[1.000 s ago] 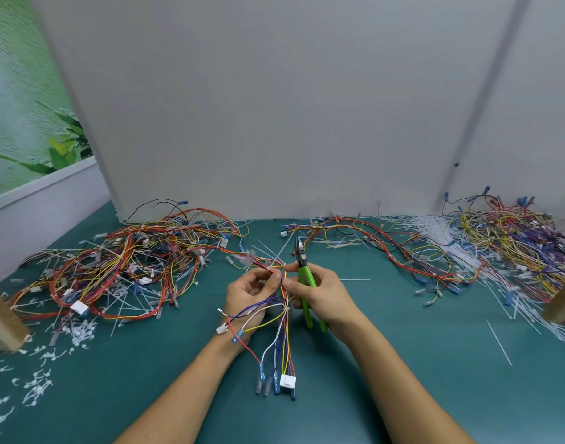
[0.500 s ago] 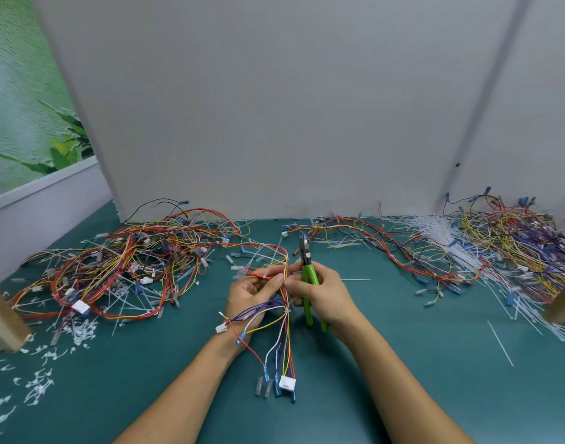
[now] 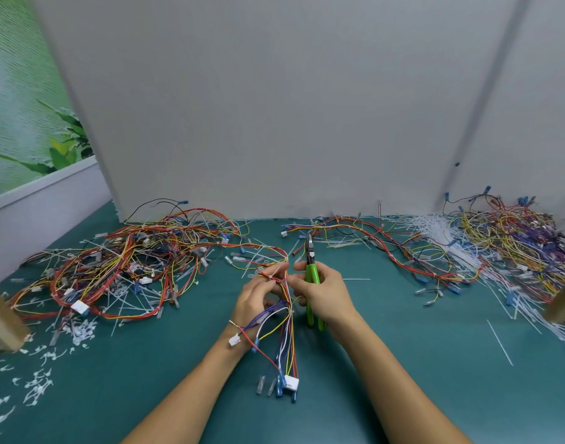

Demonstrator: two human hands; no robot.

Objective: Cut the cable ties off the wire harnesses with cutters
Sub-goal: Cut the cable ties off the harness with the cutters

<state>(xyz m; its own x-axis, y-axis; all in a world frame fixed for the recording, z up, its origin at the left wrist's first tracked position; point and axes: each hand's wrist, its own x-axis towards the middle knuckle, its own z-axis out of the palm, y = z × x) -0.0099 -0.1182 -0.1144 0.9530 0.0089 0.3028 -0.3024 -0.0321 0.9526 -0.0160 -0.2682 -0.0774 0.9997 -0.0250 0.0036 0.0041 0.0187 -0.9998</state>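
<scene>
We see the left hand [image 3: 258, 293] closed on a harness [image 3: 286, 318] at the middle of the green table [image 3: 435, 379], thumb and fingers pinching the wire bundle where a white tie [image 3: 274, 270] sticks out near the fingertips. The harness hangs down from that grip toward us, its wires fanning out and ending in a white connector [image 3: 291, 382] and several blue and clear terminals resting on the table. The right hand [image 3: 322, 293] is wrapped around the green handles of the cutters [image 3: 311, 283], which stand nearly upright with the dark tip pointing away from us, just beside the bundle; the thumb and forefinger of this hand also reach across to touch the wires. We cannot tell whether the cutter blades are parted. To the left lies a tangled pile [image 3: 124, 267] of red and yellow harnesses with white scraps [image 3: 38, 379] scattered near it. To the right another harness [image 3: 387, 248] snakes across the table, and farther right sits a heap [image 3: 515, 245] of wires and loose white ties. A grey wall [image 3: 274, 107] stands behind everything.
</scene>
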